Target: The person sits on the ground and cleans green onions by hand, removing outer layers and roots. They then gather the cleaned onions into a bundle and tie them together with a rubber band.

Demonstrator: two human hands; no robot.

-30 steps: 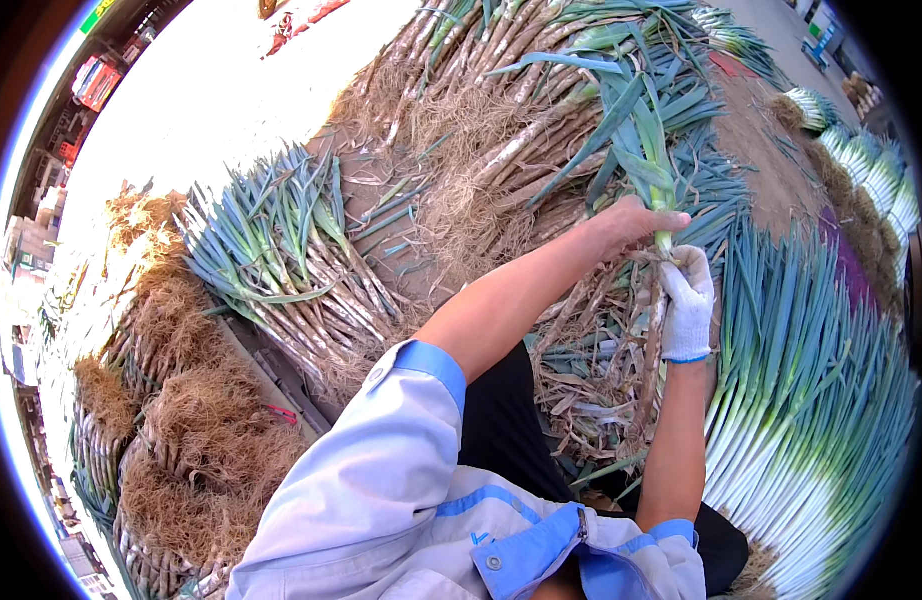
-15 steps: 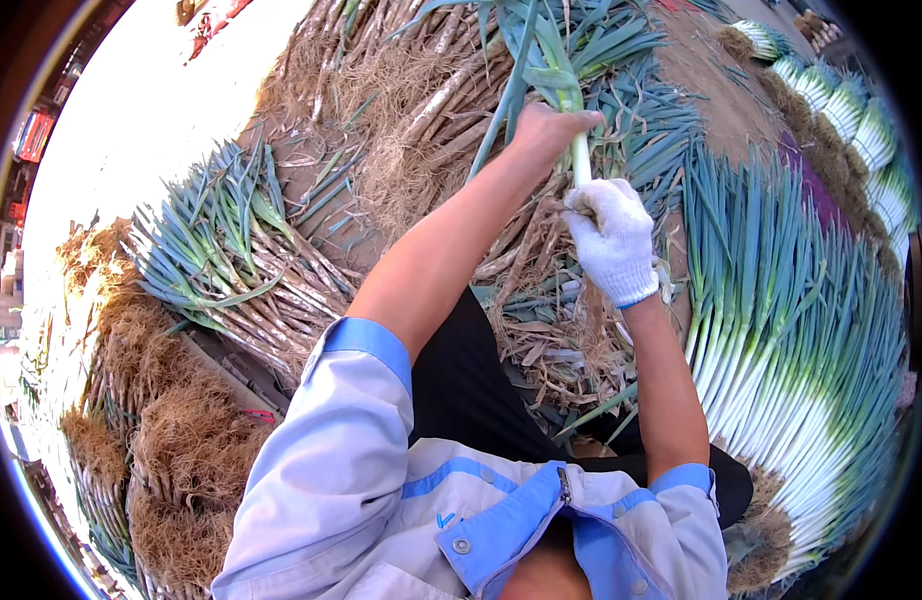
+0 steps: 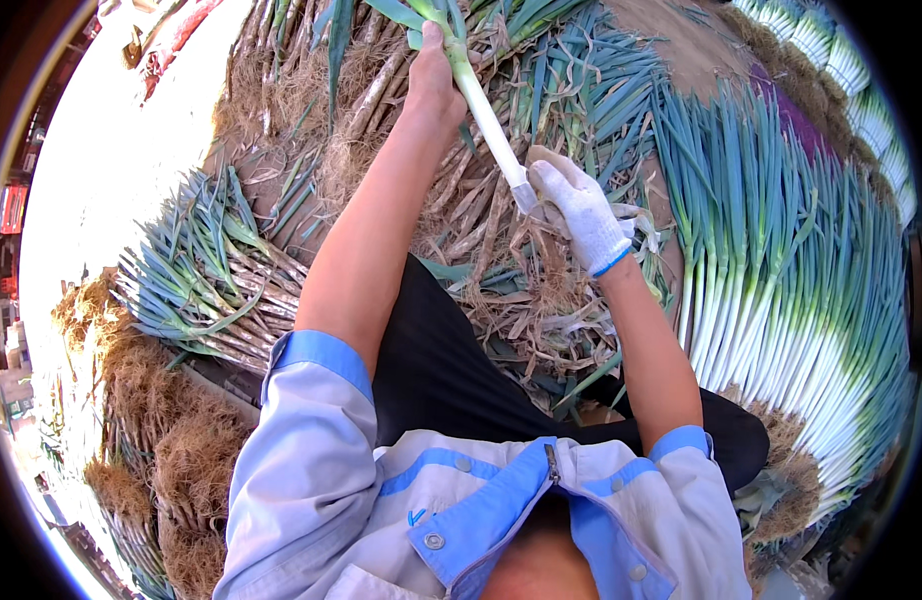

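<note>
My bare left hand (image 3: 436,85) grips a long green onion (image 3: 481,110) high on its stalk, near the green leaves at the top of the view. My right hand (image 3: 581,210), in a white glove with a blue cuff, holds the white lower end of the same onion, where dry outer skin and roots hang. The stalk runs slanted between both hands, above a heap of brown peelings (image 3: 541,300) in front of my lap.
A neat row of cleaned green onions (image 3: 781,300) fans out on the right. Unpeeled, rooty onions (image 3: 201,280) lie in bundles on the left and pile up ahead. Clumps of dry roots (image 3: 181,460) sit at lower left. Bright pavement (image 3: 111,150) lies beyond.
Both hands have lifted and stretched the onion farther forward and up. The left hand slid toward the leaves while the gloved right hand stays at the white base.
</note>
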